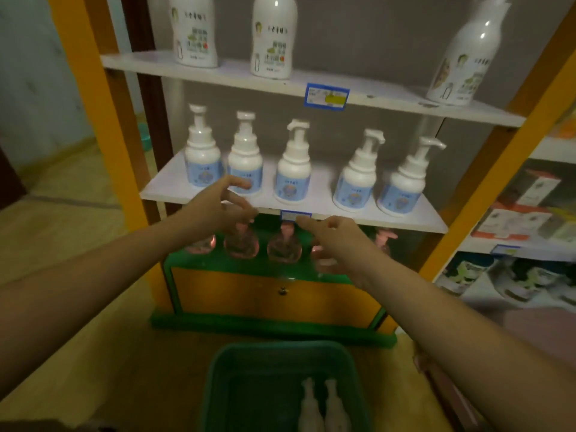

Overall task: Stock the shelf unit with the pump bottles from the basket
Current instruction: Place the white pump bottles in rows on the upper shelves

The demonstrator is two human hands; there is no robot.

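The green basket (218, 385) stands on the floor below me, with two white pump bottles (321, 406) lying in it. Several white pump bottles with blue labels (293, 179) stand in a row on the middle white shelf (314, 207) of the shelf unit. My left hand (224, 204) hovers at the shelf's front edge before the second bottle (244, 157), thumb and fingers spread and holding nothing. My right hand (333, 241) reaches under that shelf with loosely bent fingers, in front of a row of clear pink bottles (283, 247). It hides one of them.
Three tall white bottles (271, 35) stand on the top shelf. Orange posts (103, 104) frame the unit, and a green-and-orange cabinet (274, 297) forms its base. A neighbouring shelf with boxes (514, 219) is at the right. Bare floor lies to the left.
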